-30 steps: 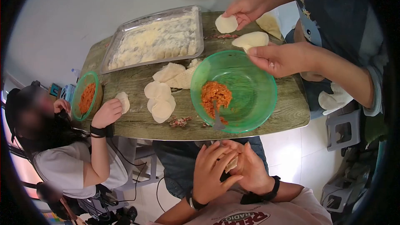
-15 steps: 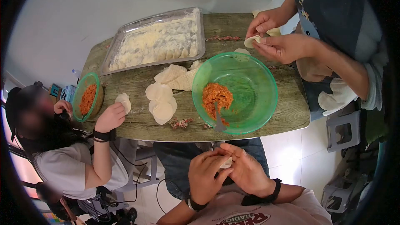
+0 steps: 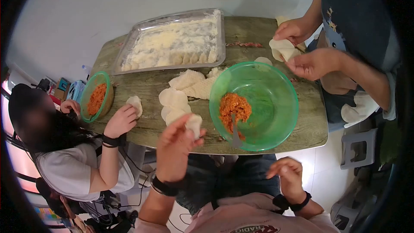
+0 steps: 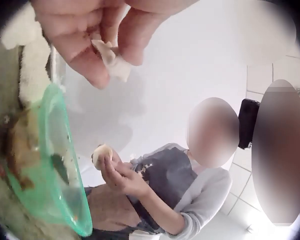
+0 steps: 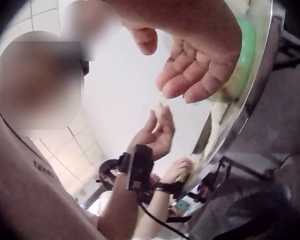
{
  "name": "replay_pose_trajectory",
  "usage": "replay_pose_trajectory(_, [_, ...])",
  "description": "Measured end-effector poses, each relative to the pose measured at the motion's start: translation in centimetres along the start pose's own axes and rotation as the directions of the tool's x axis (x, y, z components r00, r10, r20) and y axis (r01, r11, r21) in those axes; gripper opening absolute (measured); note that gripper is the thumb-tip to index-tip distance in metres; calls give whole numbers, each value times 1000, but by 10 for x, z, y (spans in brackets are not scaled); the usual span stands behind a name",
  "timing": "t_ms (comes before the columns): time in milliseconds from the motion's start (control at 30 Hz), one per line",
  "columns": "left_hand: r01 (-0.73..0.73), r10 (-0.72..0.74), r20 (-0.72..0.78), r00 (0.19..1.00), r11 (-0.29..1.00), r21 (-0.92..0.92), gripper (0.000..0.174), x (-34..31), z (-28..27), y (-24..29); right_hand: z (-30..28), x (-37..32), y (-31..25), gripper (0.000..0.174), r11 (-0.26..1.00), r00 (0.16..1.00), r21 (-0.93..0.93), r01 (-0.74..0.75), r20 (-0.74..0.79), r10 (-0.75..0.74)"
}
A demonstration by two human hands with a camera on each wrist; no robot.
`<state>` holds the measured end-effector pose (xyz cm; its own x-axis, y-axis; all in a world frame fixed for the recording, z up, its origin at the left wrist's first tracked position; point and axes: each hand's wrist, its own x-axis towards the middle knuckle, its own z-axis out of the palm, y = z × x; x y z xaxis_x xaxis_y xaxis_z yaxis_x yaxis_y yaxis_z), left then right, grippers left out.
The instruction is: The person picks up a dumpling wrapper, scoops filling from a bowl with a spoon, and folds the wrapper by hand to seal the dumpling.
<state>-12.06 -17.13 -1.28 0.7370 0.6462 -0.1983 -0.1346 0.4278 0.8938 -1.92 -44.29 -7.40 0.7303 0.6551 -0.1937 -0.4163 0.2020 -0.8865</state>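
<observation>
My left hand [image 3: 174, 149] is raised over the table's near edge and pinches a folded dumpling [image 3: 194, 125] between thumb and fingers. The left wrist view shows the pale pleated dough of this dumpling [image 4: 112, 62] at the fingertips. Off to the right, in front of my body, my right hand [image 3: 291, 179] hangs with loosely curled fingers and holds nothing. Round dough wrappers [image 3: 173, 99] lie overlapping on the table just beyond the left hand. Right of them stands a large green bowl [image 3: 271, 116] with orange-red filling [image 3: 235, 108] and a spoon [image 3: 235, 136] in it.
A floured metal tray [image 3: 222, 39] with a row of dumplings sits at the back. Beside the wrappers lies a whitish cloth [image 3: 194, 84]. Across at right, a person's hands [image 3: 317, 62] hold a wrapper; at left another person's hand [image 3: 120, 123] touches one near a smaller bowl [image 3: 108, 99].
My hands were together around the dumpling over my lap. They have parted: the left has carried the dumpling up and left toward the table, while the right has moved off to the right.
</observation>
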Motion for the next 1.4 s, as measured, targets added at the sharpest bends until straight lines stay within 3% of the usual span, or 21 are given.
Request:
replay_pose_trajectory(67, [-73,72,6,997,997,32,36,27,0,16,-8,12,-11,16,966,948,-150,209,-214,-238])
replay_pose_trajectory(133, [-103,105,-4,994,988,118,38,58,0,29,-20,30,-16,13,868,815,-414,274,-379,-438])
replay_pose_trajectory(200, [-112,114,-5,993,980,163,39,92,0,39,-38,49,-17,11,843,796,-461,276,-381,-469])
replay_pose_trajectory(267, [-85,108,-57,993,947,311,40,124,-3,45,-54,69,-9,11,688,684,-640,341,-333,-649])
replay_pose_trajectory(300, [-87,108,-52,993,946,311,40,138,-6,48,-65,76,-3,15,643,689,-692,329,-289,-664])
replay_pose_trajectory(333, [-62,89,-62,994,935,348,38,151,-11,50,-64,80,-3,15,643,686,-692,329,-293,-666])
replay_pose_trajectory(433, [-17,73,-115,991,902,431,36,184,-26,59,-59,87,-2,22,442,694,-865,237,-168,-701])
replay_pose_trajectory(667, [28,154,-256,954,806,591,36,269,-84,65,-53,87,-6,23,306,747,-936,175,-77,-661])
replay_pose_trajectory(733, [97,193,-250,949,575,813,32,282,-88,66,-51,88,-6,22,304,748,-933,193,-60,-661])
replay_pose_trajectory(767, [96,202,-255,946,578,810,32,288,-90,65,-51,88,-6,22,301,751,-935,186,-62,-658])
replay_pose_trajectory(833, [206,193,-263,945,274,939,30,293,-80,65,-48,89,-5,20,310,750,-936,168,-82,-656])
replay_pose_trajectory(867, [208,195,-267,944,278,938,30,297,-81,61,-48,90,-5,20,307,751,-936,173,-76,-656])
replay_pose_trajectory(967, [186,223,-197,955,68,980,29,309,-83,45,-51,89,-5,19,285,773,-948,140,-75,-630])
replay_pose_trajectory(1000, [187,221,-198,955,72,980,29,309,-80,42,-50,90,-5,19,282,774,-949,139,-73,-629])
replay_pose_trajectory(1067, [246,162,-226,961,-117,962,28,308,-74,37,-48,91,-6,21,248,758,-957,148,-51,-650])
replay_pose_trajectory(1233, [201,149,-186,971,-87,976,24,301,-73,39,-50,92,-4,19,262,765,-954,147,-59,-642])
replay_pose_trajectory(1400, [180,196,-151,969,-140,974,26,301,-76,34,-49,91,-5,18,298,772,-942,157,-71,-632])
